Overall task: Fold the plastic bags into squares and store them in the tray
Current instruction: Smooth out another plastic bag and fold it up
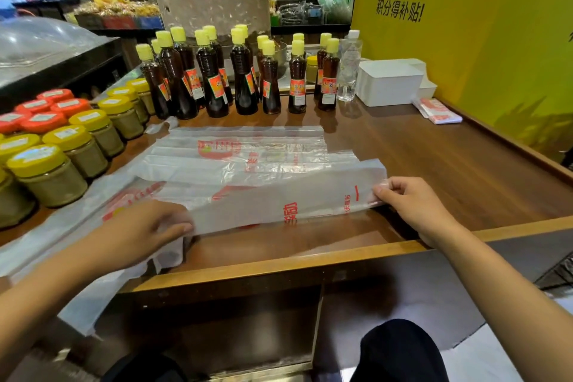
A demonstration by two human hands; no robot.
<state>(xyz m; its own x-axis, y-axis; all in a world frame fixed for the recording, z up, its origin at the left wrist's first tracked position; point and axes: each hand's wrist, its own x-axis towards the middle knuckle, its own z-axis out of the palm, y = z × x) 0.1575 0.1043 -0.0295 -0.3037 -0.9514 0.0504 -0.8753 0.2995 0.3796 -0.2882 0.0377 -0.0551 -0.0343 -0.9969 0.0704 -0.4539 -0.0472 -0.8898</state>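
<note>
On table, R hand [412,205] pinching bag [288,198]

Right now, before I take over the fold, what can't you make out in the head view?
- White plastic tray: inside hidden by its own wall.
- Left hand: motion-blurred; grip on the translucent red-printed plastic bag unclear.
- Bag pile's left end: cut by the frame edge.
- Folded bags by the tray: count too small to tell.
</note>
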